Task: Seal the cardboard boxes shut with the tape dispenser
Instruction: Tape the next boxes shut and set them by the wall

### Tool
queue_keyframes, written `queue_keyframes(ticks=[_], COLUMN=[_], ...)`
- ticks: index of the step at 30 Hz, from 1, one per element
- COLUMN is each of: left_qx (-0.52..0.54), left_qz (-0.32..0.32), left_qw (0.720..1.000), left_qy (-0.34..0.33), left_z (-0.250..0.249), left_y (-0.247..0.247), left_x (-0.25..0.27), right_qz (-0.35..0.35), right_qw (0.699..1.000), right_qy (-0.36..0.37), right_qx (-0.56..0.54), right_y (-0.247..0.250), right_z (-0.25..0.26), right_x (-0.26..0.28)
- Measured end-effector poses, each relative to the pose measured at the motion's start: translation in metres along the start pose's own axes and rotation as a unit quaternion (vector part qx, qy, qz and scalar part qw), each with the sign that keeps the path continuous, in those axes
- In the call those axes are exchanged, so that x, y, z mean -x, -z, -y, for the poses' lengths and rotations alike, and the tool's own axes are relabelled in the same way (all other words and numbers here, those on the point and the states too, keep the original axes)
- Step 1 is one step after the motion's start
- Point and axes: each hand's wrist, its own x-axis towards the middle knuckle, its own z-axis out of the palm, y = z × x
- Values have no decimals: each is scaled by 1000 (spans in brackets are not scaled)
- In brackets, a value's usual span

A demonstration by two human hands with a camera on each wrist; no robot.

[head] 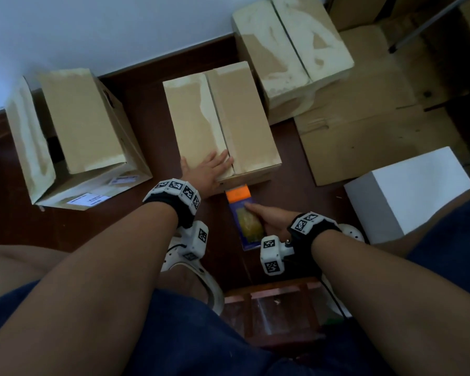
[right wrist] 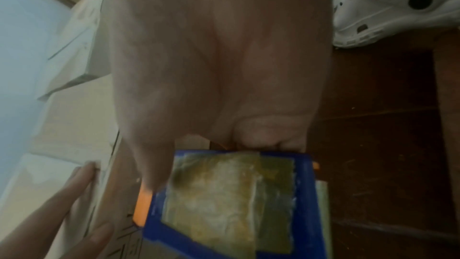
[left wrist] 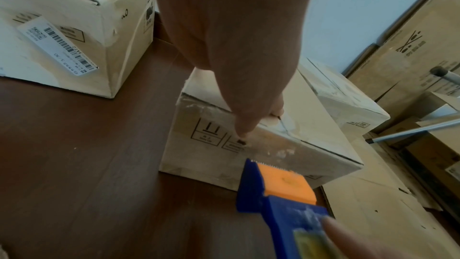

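Observation:
A closed cardboard box [head: 223,123] stands on the dark floor in front of me, its two top flaps meeting at a centre seam. My left hand [head: 206,169] lies flat with straight fingers on the near end of the left flap, fingertips [left wrist: 276,113] at the seam. My right hand [head: 266,217] grips the blue tape dispenser [head: 246,221], which has an orange front plate [left wrist: 286,182] and a yellowish tape roll [right wrist: 224,194]. The dispenser's toothed edge sits close to the box's near side wall, low down.
A box with raised flaps [head: 73,137] stands to the left, another closed box [head: 291,52] at the back right. Flattened cardboard [head: 364,131] and a white box [head: 410,191] lie to the right. A small wooden stool [head: 277,308] and my white clogs [right wrist: 398,7] are near my legs.

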Motion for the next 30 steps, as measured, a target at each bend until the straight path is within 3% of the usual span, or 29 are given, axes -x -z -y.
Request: queue_keyframes(ticks=[4, 8, 12, 21, 30], left_qx=[-9, -13, -16, -26, -18], left_qz=[-6, -15, -17, -22, -17], left_qw=[1000, 1000, 1000, 999, 1000], left_qy=[0, -2, -4, 2, 16], left_z=[-2, 0, 1, -1, -1], left_y=[-1, -3, -5, -8, -7], left_x=[0, 0, -2, -4, -5], right_qz=[4, -61, -105, -202, -212], right_qw=[998, 996, 981, 917, 860], right_qy=[-6, 36, 34, 7, -27], right_qx=[58, 60, 162, 343, 463], right_y=[1, -9, -16, -26, -24], right_z=[-5, 3, 26, 47, 71], right_x=[6, 3, -3, -8, -2])
